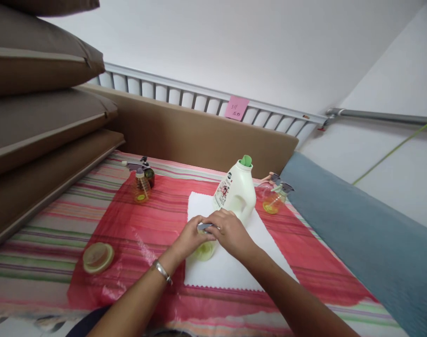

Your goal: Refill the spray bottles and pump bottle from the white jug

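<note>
Over the white cloth, both hands close around the top of a small clear spray bottle (203,252) with pale yellow-green colour in it. My left hand (189,238), with a silver bracelet at the wrist, grips its neck from the left. The fingers of my right hand (231,233) wrap over the grey spray head (205,226), which they partly hide. Just behind the hands stands a large cream jug (242,187) with a green cap (246,160). Beneath lies the white cloth (231,271) with zigzag edges.
A round lidded container (98,257) sits at the left on red translucent sheeting (136,224). Spray bottles stand at the back left (141,187) and right (274,203). Brown padded boards (52,117) are stacked at the left; a brown panel (199,133) closes the back.
</note>
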`<state>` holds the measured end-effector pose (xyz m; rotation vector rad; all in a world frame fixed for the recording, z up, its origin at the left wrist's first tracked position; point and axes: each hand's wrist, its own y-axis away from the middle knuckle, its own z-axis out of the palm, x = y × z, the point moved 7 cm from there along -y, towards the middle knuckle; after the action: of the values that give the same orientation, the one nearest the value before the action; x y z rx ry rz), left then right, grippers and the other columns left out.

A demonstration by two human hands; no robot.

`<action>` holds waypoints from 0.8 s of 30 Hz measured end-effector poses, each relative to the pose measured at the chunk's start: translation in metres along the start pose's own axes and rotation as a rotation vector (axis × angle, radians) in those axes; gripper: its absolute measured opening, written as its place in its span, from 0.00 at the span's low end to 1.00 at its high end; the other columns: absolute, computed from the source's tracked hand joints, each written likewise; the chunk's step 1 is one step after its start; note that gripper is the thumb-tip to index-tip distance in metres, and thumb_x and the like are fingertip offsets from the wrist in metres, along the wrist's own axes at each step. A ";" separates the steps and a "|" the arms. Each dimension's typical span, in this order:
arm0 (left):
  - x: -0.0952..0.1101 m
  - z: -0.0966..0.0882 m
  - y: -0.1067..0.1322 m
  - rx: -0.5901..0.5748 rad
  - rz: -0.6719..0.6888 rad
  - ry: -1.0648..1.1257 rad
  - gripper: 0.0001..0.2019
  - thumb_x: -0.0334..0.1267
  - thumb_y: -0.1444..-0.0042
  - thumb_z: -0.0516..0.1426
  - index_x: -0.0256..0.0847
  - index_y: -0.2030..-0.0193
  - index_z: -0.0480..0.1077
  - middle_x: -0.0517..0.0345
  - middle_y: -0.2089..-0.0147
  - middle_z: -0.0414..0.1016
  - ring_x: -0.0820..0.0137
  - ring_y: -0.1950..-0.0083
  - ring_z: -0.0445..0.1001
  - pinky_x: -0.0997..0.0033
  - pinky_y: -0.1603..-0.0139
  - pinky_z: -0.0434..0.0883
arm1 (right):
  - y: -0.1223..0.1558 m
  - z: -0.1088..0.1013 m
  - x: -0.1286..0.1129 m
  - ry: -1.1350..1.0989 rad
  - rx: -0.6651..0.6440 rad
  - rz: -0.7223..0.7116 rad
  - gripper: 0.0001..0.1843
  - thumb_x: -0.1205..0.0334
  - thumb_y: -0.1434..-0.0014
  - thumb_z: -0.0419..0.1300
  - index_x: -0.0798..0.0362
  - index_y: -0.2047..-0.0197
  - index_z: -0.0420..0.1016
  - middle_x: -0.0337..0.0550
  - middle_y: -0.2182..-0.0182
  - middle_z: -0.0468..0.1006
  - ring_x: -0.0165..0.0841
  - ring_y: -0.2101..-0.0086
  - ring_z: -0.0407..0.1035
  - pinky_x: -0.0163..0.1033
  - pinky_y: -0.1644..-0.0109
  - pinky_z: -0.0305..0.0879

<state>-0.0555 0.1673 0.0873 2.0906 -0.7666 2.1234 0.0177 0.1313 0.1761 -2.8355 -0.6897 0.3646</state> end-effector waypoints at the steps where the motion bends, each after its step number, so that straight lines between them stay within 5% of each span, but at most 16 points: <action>1: 0.000 0.000 0.000 0.007 0.002 -0.015 0.13 0.34 0.59 0.65 0.39 0.64 0.70 0.59 0.64 0.71 0.66 0.59 0.68 0.67 0.55 0.64 | 0.000 0.001 0.000 -0.003 0.001 -0.003 0.07 0.68 0.43 0.58 0.49 0.63 0.76 0.40 0.67 0.78 0.34 0.63 0.66 0.39 0.60 0.55; 12: 0.010 0.004 -0.003 -0.226 0.047 0.069 0.13 0.37 0.52 0.60 0.40 0.58 0.72 0.55 0.57 0.73 0.62 0.52 0.67 0.63 0.47 0.60 | -0.001 -0.002 0.001 -0.010 -0.025 -0.022 0.08 0.69 0.44 0.59 0.50 0.62 0.77 0.41 0.67 0.78 0.34 0.63 0.67 0.40 0.58 0.57; 16: 0.005 0.002 0.000 -0.099 0.038 0.026 0.19 0.37 0.57 0.64 0.40 0.56 0.69 0.54 0.57 0.72 0.62 0.52 0.67 0.63 0.49 0.62 | -0.001 -0.002 0.002 -0.012 -0.017 -0.018 0.08 0.68 0.44 0.59 0.50 0.62 0.77 0.40 0.67 0.78 0.35 0.63 0.67 0.40 0.59 0.57; 19: 0.002 0.001 0.000 -0.011 0.036 -0.048 0.15 0.37 0.57 0.64 0.39 0.62 0.70 0.55 0.61 0.72 0.63 0.57 0.68 0.64 0.53 0.63 | -0.001 -0.002 0.003 -0.018 -0.008 -0.020 0.08 0.68 0.44 0.59 0.49 0.62 0.77 0.40 0.67 0.79 0.35 0.63 0.67 0.40 0.59 0.56; 24: 0.005 0.002 -0.004 -0.082 0.076 -0.065 0.13 0.38 0.54 0.63 0.39 0.61 0.72 0.55 0.61 0.72 0.63 0.55 0.67 0.64 0.51 0.62 | -0.001 0.001 0.007 -0.028 -0.004 -0.031 0.08 0.68 0.44 0.59 0.49 0.62 0.77 0.41 0.68 0.79 0.34 0.64 0.67 0.40 0.58 0.57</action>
<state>-0.0526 0.1689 0.0930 2.1309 -0.9386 2.0318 0.0227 0.1355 0.1743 -2.8255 -0.7394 0.3997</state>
